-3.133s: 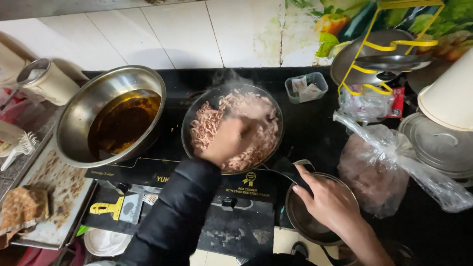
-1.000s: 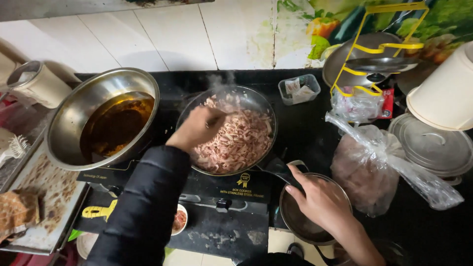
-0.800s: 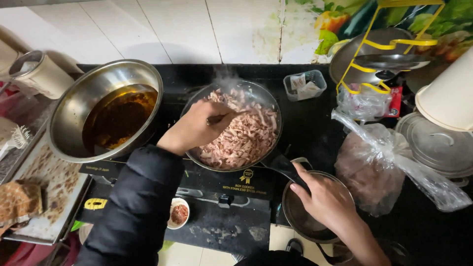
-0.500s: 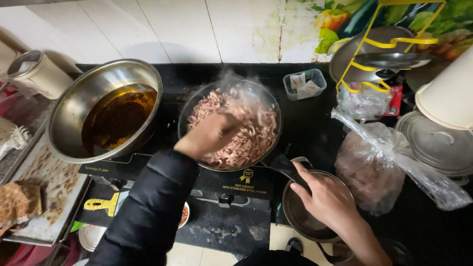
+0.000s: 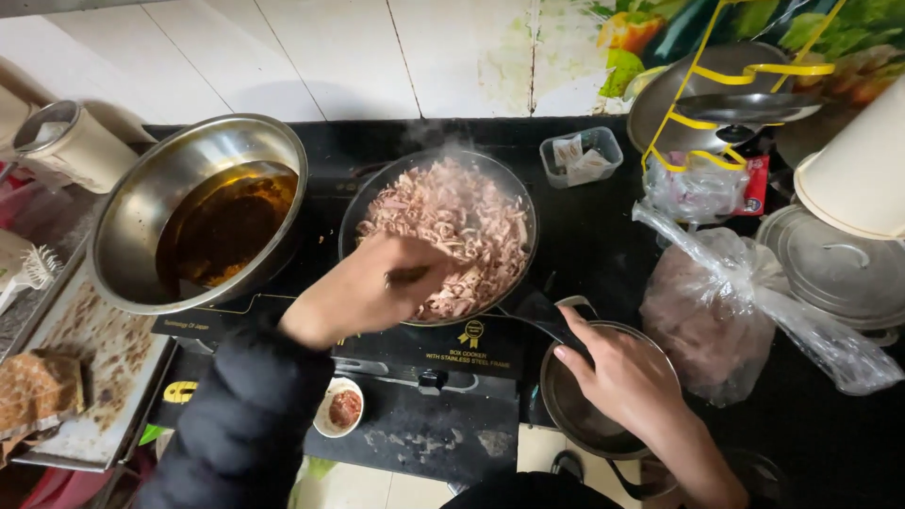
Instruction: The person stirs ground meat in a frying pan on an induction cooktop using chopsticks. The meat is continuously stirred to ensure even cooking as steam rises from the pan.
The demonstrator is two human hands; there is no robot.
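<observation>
Over pan [image 5: 443, 231] mid-counter: my left hand [image 5: 363, 287] closed round utensil handle, working steaming meat strips [image 5: 462, 221]; right hand [image 5: 617, 372] open, fingers resting on small pot [image 5: 575, 415] rim at front edge, steadying it.

Wall: white tiles [image 5: 349, 57] with dark grout lines, stained near the right.
Wall picture: a colourful fruit poster [image 5: 660, 38] at the upper right.
Counter: black top [image 5: 584, 245], crowded.
Floor: pale tiles [image 5: 349, 485] showing below the counter edge.
Light: even, soft indoor light.
</observation>
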